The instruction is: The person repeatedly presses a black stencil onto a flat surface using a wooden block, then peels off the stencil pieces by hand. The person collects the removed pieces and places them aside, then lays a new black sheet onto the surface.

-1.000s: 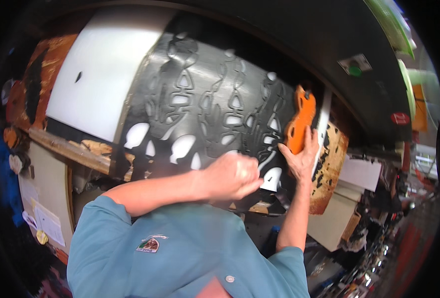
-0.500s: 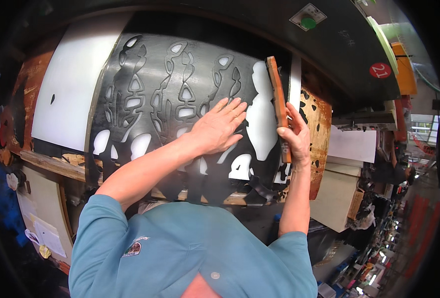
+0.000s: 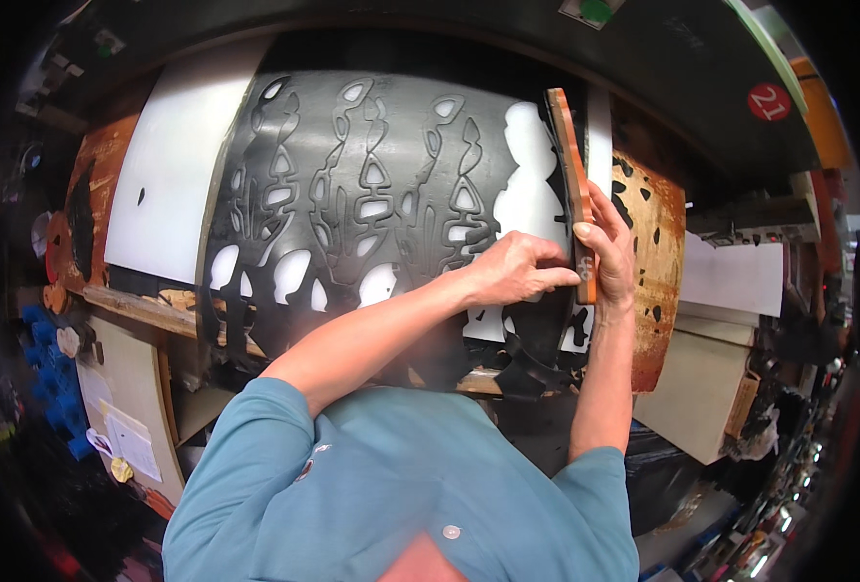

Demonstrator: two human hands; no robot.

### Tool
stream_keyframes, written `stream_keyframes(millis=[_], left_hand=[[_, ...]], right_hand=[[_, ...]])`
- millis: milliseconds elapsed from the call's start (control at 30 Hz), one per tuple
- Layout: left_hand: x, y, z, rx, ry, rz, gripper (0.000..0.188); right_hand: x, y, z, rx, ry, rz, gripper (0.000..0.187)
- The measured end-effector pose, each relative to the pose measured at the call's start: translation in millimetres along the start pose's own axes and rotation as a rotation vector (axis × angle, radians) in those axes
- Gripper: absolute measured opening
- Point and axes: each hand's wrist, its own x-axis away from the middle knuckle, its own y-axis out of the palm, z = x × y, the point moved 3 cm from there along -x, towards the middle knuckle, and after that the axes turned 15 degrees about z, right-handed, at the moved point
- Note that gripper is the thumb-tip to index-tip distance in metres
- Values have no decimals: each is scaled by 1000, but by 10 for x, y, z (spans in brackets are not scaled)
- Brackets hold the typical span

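A black sheet [image 3: 372,126] with rows of pressed outlines and cut-through openings lies before me, white showing through its holes. My right hand [image 3: 612,254] grips a long, wavy-edged cutting die [image 3: 575,165] with an orange side, held up on its edge at the right of the sheet. Its dark underside faces left. My left hand [image 3: 517,272] is curled at the die's lower end, with thumb and fingertips against that underside; what they pinch there is hidden. Beside the die, a large white opening [image 3: 527,199] shows in the sheet.
A white board [image 3: 173,165] lies left of the black sheet. Worn brown boards [image 3: 658,272] with dark cut marks flank the right side. A dark machine beam [image 3: 682,87] with a green button [image 3: 595,12] spans the far side. A pale cabinet [image 3: 697,388] stands at right.
My left hand has moved right from lying flat on the black sheet to curl against the die. The right hand still holds the die upright; the whole view has shifted slightly.
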Motion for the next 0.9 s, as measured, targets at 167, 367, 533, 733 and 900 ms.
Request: stream_keyframes(millis=[167,367,533,733,900], left_hand=[[119,-158,-116,-7,-235,143,29],[372,-583,-227,-82,-429,308,29],[432,-710,-263,-37,-465,305,30],[476,-709,-275,-16,-442,294,31],[499,-681,-271,35,-423,305,31]], right_hand=[[-28,-144,92,-118,-28,-1,91],[129,-269,234,-400,-75,61,77],[478,-353,-57,-608,-107,121,81],[573,-409,-853,-934,-163,-44,120],[495,37,-173,-1622,231,-149,94]])
